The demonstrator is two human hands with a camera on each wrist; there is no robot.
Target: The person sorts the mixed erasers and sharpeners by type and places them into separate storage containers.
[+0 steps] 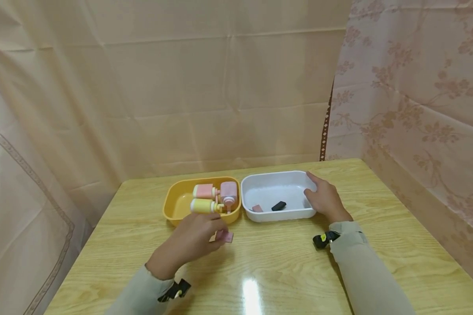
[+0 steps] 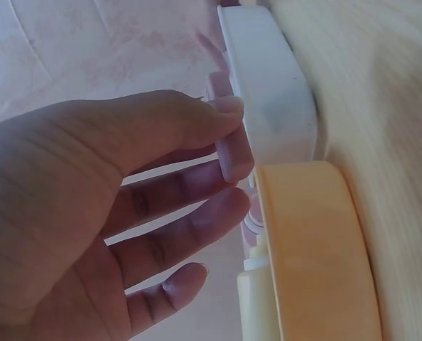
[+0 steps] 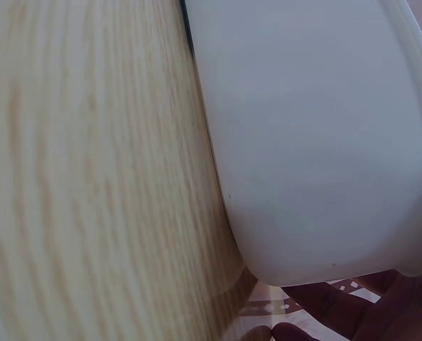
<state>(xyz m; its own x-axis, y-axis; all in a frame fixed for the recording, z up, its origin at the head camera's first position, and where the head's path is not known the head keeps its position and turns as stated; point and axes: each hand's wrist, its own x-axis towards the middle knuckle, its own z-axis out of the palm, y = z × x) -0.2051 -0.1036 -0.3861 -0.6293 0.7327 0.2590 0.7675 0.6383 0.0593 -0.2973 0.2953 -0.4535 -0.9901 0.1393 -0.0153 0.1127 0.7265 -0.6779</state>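
My left hand (image 1: 193, 239) pinches a small pink rectangular block (image 1: 227, 237) between thumb and fingers, in front of the yellow bin (image 1: 170, 202). In the left wrist view the block (image 2: 235, 153) stands on edge under the thumb tip, with the other fingers spread loosely. My right hand (image 1: 328, 200) grips the right end of the white bin (image 1: 284, 215), thumb over the rim. Seen from the right wrist, fingers curl round the far corner of that bin (image 3: 317, 142). Inside it lie a black block (image 1: 279, 206) and another pink block (image 1: 257, 208).
Three pump bottles lie in the yellow bin: a pink one (image 1: 203, 191), a yellow one (image 1: 202, 205) and a pale purple one (image 1: 228, 190). Both bins stand side by side on a wooden table (image 1: 284, 271). Curtains (image 1: 220, 87) hang behind and beside it.
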